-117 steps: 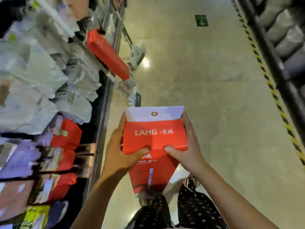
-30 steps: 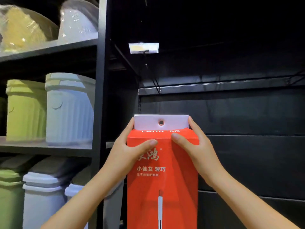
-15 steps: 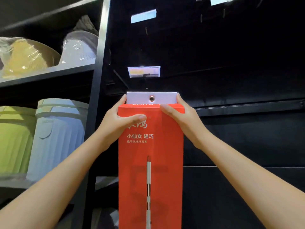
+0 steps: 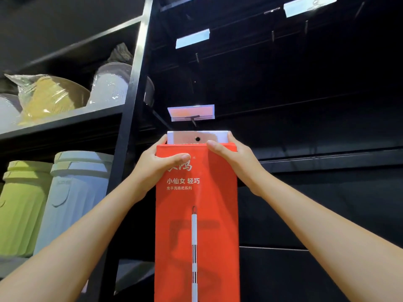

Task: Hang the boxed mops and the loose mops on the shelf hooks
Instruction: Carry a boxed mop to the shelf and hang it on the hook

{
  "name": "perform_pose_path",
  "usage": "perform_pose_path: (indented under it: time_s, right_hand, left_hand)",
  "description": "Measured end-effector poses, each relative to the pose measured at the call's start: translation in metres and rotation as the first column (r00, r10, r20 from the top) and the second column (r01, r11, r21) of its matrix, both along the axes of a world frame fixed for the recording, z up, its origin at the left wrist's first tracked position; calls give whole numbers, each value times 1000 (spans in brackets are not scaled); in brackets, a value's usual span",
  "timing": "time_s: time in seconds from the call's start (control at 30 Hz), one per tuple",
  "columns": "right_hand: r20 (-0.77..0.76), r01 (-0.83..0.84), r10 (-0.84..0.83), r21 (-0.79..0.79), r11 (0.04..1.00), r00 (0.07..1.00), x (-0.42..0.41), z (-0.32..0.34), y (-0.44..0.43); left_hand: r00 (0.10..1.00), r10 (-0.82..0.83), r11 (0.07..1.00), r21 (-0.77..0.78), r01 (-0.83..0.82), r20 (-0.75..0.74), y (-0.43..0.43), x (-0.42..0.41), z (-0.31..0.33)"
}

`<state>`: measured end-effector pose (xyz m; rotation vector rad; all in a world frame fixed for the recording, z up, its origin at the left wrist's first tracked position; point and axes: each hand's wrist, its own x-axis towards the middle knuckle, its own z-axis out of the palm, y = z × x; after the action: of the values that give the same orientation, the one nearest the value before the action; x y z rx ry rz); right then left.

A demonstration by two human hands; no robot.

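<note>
Hands grip one tall red cardboard mop box (image 4: 196, 214) at its top corners: left hand (image 4: 152, 164) with thumb across the front, right hand (image 4: 231, 155) likewise. Box upright, its white hang tab (image 4: 185, 137) with metal eyelet (image 4: 197, 139) just below the clear price-tag holder (image 4: 192, 112) on a black hook (image 4: 193, 122). Black shelving (image 4: 128, 110) left holds pale blue ribbed plastic bins (image 4: 74, 199).

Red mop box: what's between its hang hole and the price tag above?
Head view: above the hang hole, only the flap's edge, then a bare gap to the price tag.
</note>
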<state>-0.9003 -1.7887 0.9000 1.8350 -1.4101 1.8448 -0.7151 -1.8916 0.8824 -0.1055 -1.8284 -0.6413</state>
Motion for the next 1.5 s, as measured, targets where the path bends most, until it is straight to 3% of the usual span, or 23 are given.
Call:
perform_pose_path:
  time_s: [0.57,1.23,1.5]
  right_hand:
    - [-28,-27,26,-62,998,999,-12,12,-16]
    - [58,11,-15,65,998,998,-10,8,-19]
    - [101,10,-14,39,999,995,-28,-6,-32]
  left_hand:
    - [1000,-20,997,-75,19,-6,-16,-8,16]
    - [998,-38,998,52,35,59,-33,-12,18]
    - [997,-53,993,110,47,50,-45,-40,5]
